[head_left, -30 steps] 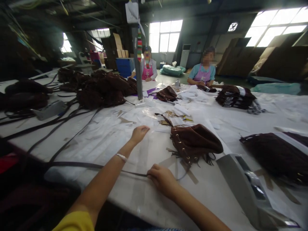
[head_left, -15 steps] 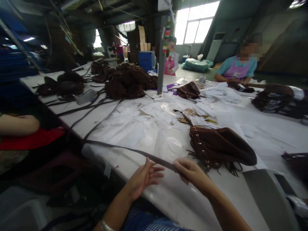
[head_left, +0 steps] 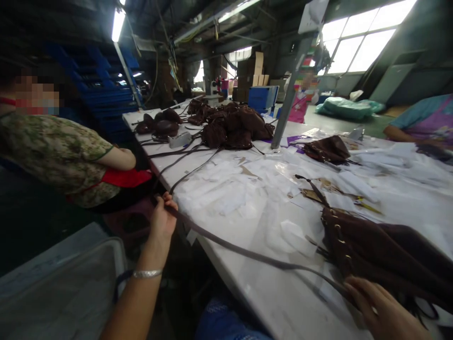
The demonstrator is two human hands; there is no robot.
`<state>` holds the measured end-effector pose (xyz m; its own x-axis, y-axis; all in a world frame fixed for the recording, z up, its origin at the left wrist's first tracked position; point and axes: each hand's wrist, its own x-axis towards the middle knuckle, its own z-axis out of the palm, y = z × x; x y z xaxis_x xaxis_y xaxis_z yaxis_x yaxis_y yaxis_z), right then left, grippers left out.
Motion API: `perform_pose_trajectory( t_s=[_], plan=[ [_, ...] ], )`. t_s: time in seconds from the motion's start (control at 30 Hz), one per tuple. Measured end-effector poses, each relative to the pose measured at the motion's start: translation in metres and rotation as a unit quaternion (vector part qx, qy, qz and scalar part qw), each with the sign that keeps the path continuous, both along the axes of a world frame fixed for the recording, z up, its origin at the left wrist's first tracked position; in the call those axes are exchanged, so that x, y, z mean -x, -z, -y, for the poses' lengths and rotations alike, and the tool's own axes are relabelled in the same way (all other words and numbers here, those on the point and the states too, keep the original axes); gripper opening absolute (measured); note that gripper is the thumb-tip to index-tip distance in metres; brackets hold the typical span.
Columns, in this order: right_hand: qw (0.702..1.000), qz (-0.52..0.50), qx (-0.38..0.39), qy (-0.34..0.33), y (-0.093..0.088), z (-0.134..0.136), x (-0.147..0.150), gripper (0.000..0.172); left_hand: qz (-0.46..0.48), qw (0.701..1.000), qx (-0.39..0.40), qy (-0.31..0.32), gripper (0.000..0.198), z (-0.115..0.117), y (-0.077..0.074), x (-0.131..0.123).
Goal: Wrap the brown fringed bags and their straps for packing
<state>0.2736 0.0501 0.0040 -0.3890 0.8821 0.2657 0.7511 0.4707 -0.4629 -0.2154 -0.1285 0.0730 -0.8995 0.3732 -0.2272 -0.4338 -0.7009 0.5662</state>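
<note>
A long dark strap (head_left: 244,250) stretches along the near edge of the white table (head_left: 226,269). At the table's left edge my left hand (head_left: 165,212) is closed on the strap. My right hand (head_left: 382,302), at the lower right, has its fingers closed on the strap's other part, just in front of a dark brown bag (head_left: 382,245). The bag lies on its side, with metal eyelets and a cord along its opening. Thinner straps run from my left hand's area toward a heap of brown bags (head_left: 233,125).
Scattered white paper (head_left: 226,189) covers the middle of the table. A grey post (head_left: 288,104) rises from it. A person in a camouflage shirt (head_left: 60,151) sits at the left; others stand behind the table. A pale bin (head_left: 71,278) is at lower left.
The view has turned left. My left hand has moved left to the table's edge and closed on the strap. My right hand has moved right and nearer, the strap now spanning a wider gap.
</note>
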Motion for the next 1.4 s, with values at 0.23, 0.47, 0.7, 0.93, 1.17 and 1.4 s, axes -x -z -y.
perform_pose_trajectory(
  t_s=[0.23, 0.47, 0.7, 0.93, 1.17, 1.4],
  plan=[
    [0.894, -0.273, 0.28, -0.22, -0.071, 0.056, 0.147, 0.053, -0.258, 0.86, 0.17, 0.406, 0.04, -0.026, 0.019, -0.194],
    [0.753, -0.549, 0.356, -0.073, -0.059, 0.05, 0.131, 0.039, -0.351, 0.67, 0.136, 0.64, 0.053, -0.04, 0.058, -0.241],
    [0.716, -0.582, 0.386, 0.015, -0.041, 0.049, 0.071, 0.038, -0.55, 0.683, 0.209, 0.432, 0.03, -0.138, 0.056, -0.194],
    [0.728, -0.554, 0.404, 0.032, -0.024, 0.055, 0.055, 0.044, -0.587, 0.612, 0.189, 0.495, 0.016, -0.212, 0.044, -0.191],
    [0.737, -0.55, 0.393, -0.012, -0.036, 0.054, 0.061, 0.04, -0.423, 0.804, 0.205, 0.364, 0.038, -0.167, -0.021, -0.112],
    [0.682, -0.463, 0.527, -0.204, -0.053, 0.051, 0.12, 0.037, -0.319, 0.857, 0.241, 0.327, 0.032, -0.049, -0.036, -0.08]
  ],
)
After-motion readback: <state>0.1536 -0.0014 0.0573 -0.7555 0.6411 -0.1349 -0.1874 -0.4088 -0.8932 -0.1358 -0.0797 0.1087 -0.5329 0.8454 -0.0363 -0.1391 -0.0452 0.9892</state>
